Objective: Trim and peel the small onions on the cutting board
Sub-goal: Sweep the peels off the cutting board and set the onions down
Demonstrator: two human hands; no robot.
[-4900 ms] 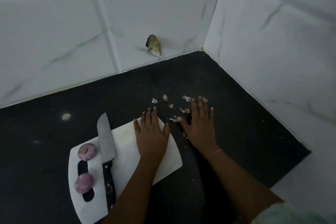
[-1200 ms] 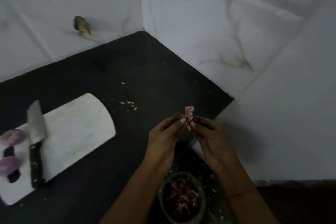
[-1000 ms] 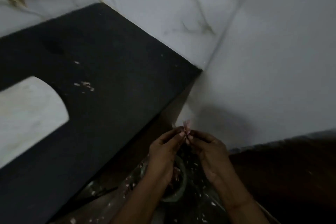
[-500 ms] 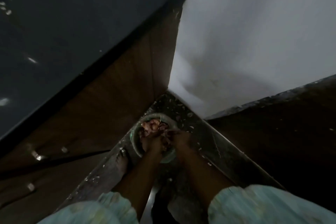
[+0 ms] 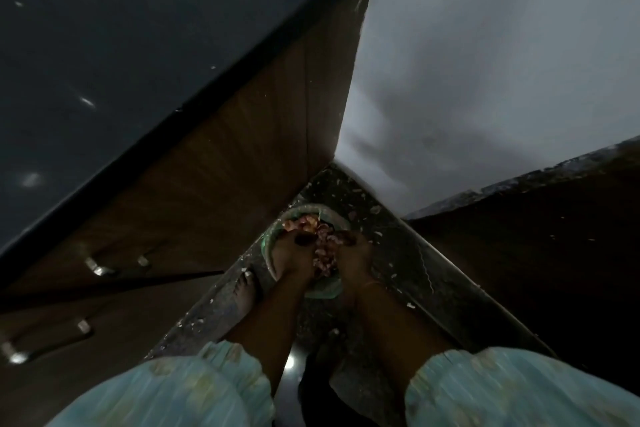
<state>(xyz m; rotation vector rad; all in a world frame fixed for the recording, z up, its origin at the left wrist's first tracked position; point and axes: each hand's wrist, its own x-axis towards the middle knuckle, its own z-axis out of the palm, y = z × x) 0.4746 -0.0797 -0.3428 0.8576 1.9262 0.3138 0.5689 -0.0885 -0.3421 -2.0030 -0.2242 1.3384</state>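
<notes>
I am looking straight down at the floor. A green waste bowl (image 5: pixel 301 211) sits there, filled with pinkish onion peels (image 5: pixel 323 246). My left hand (image 5: pixel 292 256) and my right hand (image 5: pixel 356 255) reach down into the bowl side by side, with peels showing between them. In this dim, blurred view I cannot make out whether either hand still holds any peel. The cutting board, the onions and the knife are out of view.
The dark countertop (image 5: pixel 138 45) fills the upper left, with brown cabinet fronts (image 5: pixel 242 166) and metal handles (image 5: pixel 97 269) below it. A white wall (image 5: pixel 485 80) stands on the right. Peel scraps litter the floor (image 5: pixel 398 260). A bare foot (image 5: pixel 244 291) stands left of the bowl.
I turned from the counter and bent toward the floor, carrying pinched peels down to the bowl. Since half a second ago my hands have parted slightly inside it.
</notes>
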